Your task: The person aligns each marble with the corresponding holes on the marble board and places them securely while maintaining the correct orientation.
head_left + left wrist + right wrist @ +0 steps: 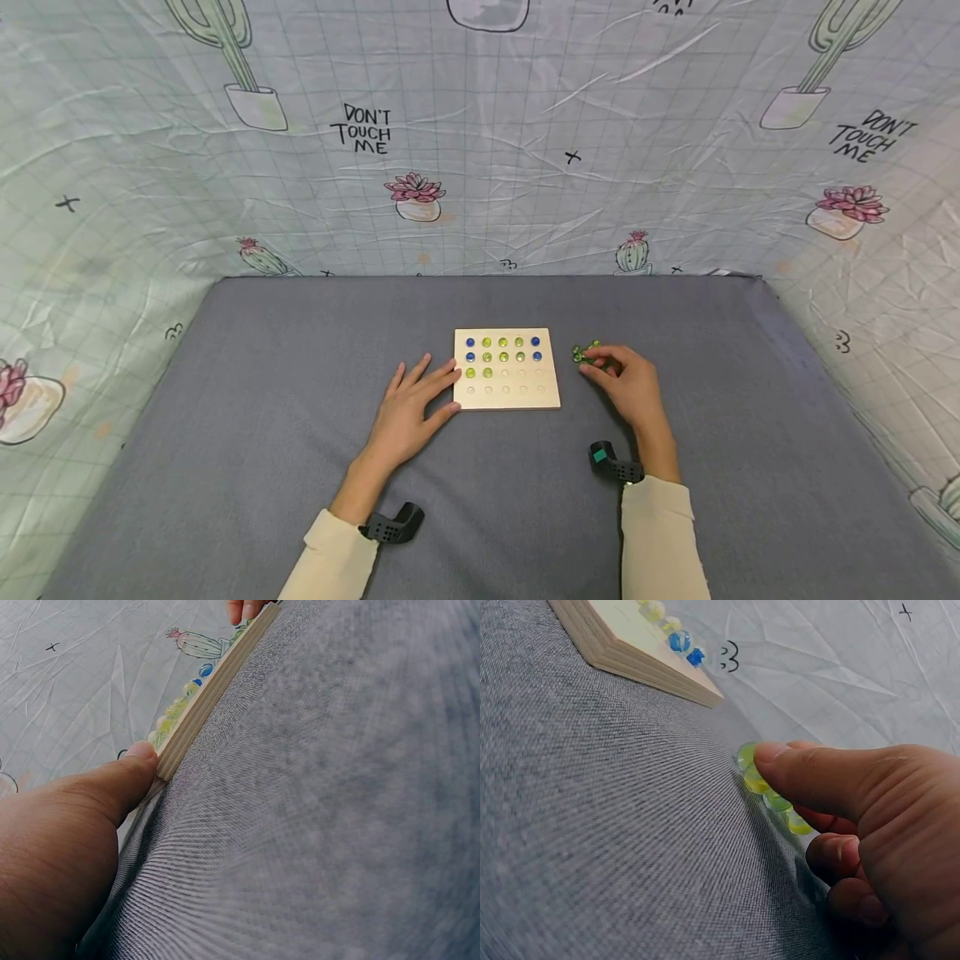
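Both hands are well apart: the left hand (405, 421) has its fingers spread, thumb and fingertips on the left edge of a wooden board (506, 401), while the right hand (633, 387) has its thumb and bent fingers at some loose green marbles (778, 801) (can't tell if one's actually pinched, sorry). It's all on a grey cloth (262, 417). Board's pale, flat and rectangular, with striped grain along its sides. Top has four rows of five round hollows. Far two rows go blue, green, green, green, blue; the third has two greens at its left end, and the other hollows show as faint circles. Seated green marbles (503, 342) look glassy and yellowish, blue marbles (470, 342) deeper coloured. Loose ones lie clustered near the board's right edge.
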Tool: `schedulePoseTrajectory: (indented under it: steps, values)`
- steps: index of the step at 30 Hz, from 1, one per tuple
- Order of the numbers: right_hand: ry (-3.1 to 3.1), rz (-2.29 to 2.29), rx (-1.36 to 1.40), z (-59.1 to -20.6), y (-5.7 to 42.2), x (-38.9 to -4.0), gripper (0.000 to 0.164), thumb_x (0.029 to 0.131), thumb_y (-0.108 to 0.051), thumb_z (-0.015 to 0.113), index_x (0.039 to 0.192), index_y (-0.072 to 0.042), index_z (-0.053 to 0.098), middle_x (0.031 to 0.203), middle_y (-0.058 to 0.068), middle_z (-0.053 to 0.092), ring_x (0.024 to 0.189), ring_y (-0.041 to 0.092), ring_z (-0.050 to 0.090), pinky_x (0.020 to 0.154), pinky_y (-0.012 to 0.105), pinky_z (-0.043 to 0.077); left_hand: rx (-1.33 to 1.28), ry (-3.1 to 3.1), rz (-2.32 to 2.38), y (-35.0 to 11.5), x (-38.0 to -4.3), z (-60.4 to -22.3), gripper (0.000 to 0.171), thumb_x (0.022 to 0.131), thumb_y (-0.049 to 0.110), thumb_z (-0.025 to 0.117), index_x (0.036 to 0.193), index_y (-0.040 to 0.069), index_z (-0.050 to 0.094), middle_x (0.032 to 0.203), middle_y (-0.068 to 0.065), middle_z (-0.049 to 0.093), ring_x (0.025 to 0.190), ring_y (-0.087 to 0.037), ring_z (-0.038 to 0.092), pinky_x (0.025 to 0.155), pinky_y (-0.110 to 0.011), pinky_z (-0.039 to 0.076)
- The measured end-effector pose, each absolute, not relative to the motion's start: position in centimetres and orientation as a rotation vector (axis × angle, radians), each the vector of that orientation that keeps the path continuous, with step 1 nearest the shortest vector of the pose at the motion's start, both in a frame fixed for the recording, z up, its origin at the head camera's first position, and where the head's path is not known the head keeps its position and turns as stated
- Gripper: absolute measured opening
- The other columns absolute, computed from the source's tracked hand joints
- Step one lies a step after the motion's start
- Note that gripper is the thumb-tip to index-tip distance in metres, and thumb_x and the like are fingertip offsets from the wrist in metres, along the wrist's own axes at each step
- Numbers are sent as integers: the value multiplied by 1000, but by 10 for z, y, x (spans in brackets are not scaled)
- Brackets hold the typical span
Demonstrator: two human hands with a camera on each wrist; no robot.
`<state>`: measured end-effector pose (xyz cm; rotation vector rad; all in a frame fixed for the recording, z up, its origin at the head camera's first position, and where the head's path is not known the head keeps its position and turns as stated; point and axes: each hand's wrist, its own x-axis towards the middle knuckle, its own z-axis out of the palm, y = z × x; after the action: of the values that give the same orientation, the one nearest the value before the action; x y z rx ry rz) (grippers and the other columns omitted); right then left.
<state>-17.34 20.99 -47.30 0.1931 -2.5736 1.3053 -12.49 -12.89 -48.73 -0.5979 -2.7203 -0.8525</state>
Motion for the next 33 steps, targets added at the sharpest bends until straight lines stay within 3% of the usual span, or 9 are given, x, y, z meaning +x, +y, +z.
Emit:
schedulePoseTrajectory:
  steps: [33]
  values:
    - [-2700,1248,139,-477,210,-175,16,79,-14,80,94,-9,74,77,2,62,61,14,45,52,23,35,-592,-2735,-847,-129,-125,-488,50,91,37,65,137,19,56,144,4,46,139,-27,30,116,-52,9]
